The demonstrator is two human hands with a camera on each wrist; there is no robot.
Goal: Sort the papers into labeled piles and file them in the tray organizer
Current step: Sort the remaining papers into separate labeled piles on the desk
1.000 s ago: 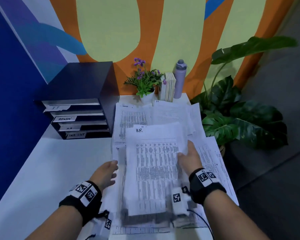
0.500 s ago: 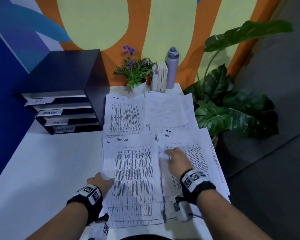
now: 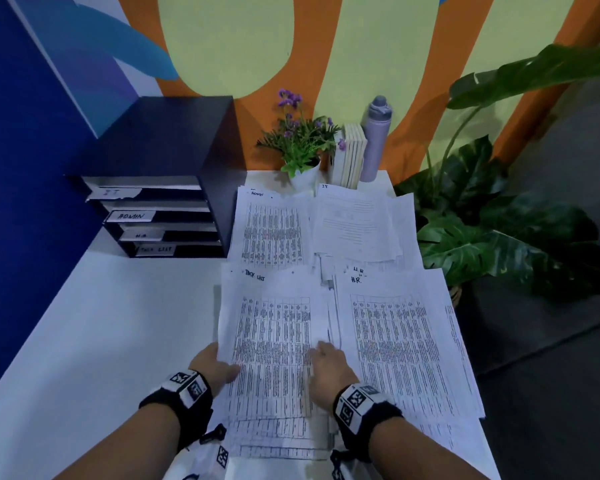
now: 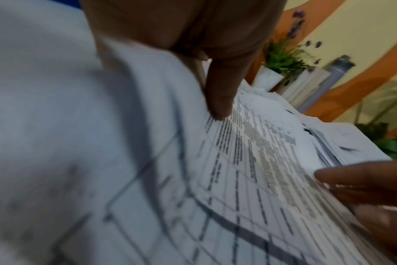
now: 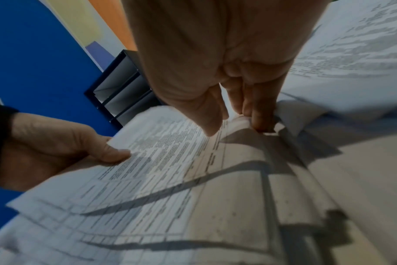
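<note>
Four labeled paper piles lie on the white table: ADMIN, IT, HR and TASK LIST. My left hand grips the TASK LIST pile's left edge, thumb on top. My right hand pinches the same pile's right edge, thumb above and fingers curled at the side. The sheets bow slightly between both hands. The dark tray organizer stands at the back left, its shelves labeled IT, ADMIN, HR and TASK LIST.
A small potted flower, a few books and a lilac bottle stand against the wall behind the piles. A large leafy plant sits just past the table's right edge. Bare tabletop lies left of the piles.
My right hand laid an HR sheet on the right pile, then came back left to the TASK LIST pile's right edge. My left hand took hold of that pile's left edge.
</note>
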